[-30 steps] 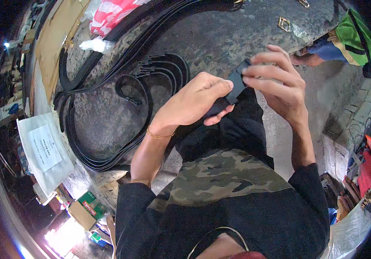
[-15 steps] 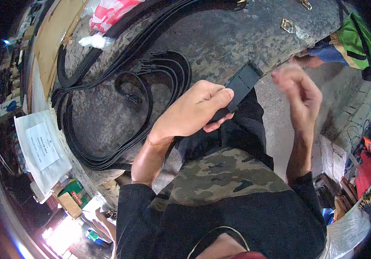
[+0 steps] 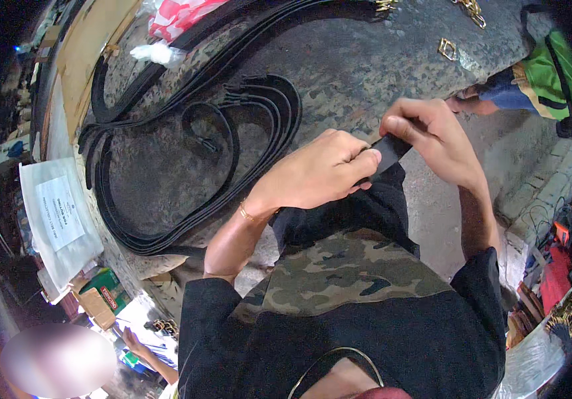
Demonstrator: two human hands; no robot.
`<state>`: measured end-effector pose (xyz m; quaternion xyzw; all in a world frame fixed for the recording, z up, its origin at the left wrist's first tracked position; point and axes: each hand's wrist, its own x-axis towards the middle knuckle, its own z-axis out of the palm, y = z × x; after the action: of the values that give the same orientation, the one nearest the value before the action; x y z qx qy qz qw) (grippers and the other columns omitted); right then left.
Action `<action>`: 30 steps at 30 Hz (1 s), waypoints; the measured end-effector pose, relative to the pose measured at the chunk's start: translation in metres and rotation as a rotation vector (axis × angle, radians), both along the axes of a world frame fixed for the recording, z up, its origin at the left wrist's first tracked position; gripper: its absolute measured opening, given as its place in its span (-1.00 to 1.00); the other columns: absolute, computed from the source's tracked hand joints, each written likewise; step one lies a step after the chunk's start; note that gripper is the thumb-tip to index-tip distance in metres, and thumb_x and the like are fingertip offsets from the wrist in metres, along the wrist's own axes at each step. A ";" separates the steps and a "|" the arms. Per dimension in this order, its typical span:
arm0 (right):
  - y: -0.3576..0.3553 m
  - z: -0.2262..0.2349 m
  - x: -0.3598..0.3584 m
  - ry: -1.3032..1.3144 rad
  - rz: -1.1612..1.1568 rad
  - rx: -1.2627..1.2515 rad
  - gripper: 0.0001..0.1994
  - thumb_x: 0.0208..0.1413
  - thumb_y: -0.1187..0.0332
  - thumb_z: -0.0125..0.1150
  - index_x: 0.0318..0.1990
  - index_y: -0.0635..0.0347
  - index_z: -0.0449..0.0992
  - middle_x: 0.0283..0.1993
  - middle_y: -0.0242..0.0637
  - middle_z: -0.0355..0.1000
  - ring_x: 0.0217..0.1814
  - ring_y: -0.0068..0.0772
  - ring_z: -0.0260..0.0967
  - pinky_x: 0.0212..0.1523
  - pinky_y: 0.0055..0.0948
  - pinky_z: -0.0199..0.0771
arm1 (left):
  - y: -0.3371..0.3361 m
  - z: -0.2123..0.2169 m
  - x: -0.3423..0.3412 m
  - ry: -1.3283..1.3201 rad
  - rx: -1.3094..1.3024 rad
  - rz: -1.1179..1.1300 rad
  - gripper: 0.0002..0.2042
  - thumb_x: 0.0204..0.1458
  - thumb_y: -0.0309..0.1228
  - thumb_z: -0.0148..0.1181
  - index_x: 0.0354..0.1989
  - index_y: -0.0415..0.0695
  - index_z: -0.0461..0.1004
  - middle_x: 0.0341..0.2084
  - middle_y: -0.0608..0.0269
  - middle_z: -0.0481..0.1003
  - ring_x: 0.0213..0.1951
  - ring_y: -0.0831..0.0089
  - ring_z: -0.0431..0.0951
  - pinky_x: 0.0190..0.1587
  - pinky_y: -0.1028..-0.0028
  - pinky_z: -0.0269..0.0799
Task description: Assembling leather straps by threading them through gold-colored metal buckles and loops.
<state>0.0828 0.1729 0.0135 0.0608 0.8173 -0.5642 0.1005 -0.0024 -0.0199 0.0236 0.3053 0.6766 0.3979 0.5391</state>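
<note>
Above my lap, my left hand is closed around a short visible stretch of flat black strap, thumb pressed on its upper face. My right hand pinches the strap's far end between curled fingers and thumb, covering that end. How far the strap runs under my left hand is hidden. Just left of my hands, several long black belts lie looped on the dark, mottled worktop, their ends fanned out together. A gold-coloured buckle lies farther back on the right.
More gold-coloured hardware sits at the far edge. A red-and-white plastic bag rests at the back left. A printed white sheet hangs at left. Someone in green is at far right; another person's hand shows lower left.
My right hand has moved left and closed on the strap's far end, which it was apart from before. Another person's arm reaches farther into view at lower left.
</note>
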 end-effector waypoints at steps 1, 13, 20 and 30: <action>-0.001 -0.002 -0.003 0.006 0.016 0.001 -0.83 0.06 0.39 0.23 -0.37 0.37 0.47 -0.45 -0.37 0.41 -0.35 -0.55 0.34 -0.31 -0.53 0.31 | -0.001 0.000 0.000 -0.010 0.023 0.042 -0.59 0.22 -0.21 -0.09 -0.57 -0.26 0.43 -0.78 0.39 0.34 -0.71 0.67 0.27 -0.65 0.55 0.14; 0.018 -0.010 -0.001 0.098 -0.302 -0.024 -0.85 0.01 0.45 0.26 -0.30 0.31 0.45 -0.38 -0.37 0.45 -0.24 -0.59 0.35 -0.17 -0.52 0.34 | 0.000 -0.011 0.002 0.156 0.133 0.040 -0.57 0.10 -0.21 -0.11 -0.53 -0.39 0.48 -0.65 -0.03 0.49 -0.57 0.19 0.51 -0.38 0.24 0.39; 0.015 -0.003 -0.012 0.040 0.091 0.003 -0.86 0.01 0.55 0.23 -0.24 0.35 0.49 -0.44 -0.35 0.40 -0.43 -0.58 0.39 -0.36 -0.58 0.39 | -0.003 -0.019 -0.001 0.210 0.173 0.077 -0.55 0.10 -0.19 -0.11 -0.56 -0.38 0.48 -0.63 -0.10 0.50 -0.54 0.10 0.55 -0.38 0.19 0.41; 0.012 -0.025 -0.014 0.199 0.025 -0.132 -0.68 0.06 0.61 0.15 0.02 0.35 0.41 -0.36 -0.34 0.43 -0.39 -0.58 0.40 -0.36 -0.58 0.43 | -0.005 -0.019 -0.006 0.276 0.272 0.144 -0.56 0.08 -0.17 -0.08 -0.53 -0.35 0.51 -0.63 -0.08 0.51 -0.54 0.08 0.55 -0.38 0.16 0.41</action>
<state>0.0687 0.1854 -0.0117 -0.0124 0.7850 -0.6186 0.0294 -0.0082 -0.0246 0.0041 0.3779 0.7041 0.4776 0.3652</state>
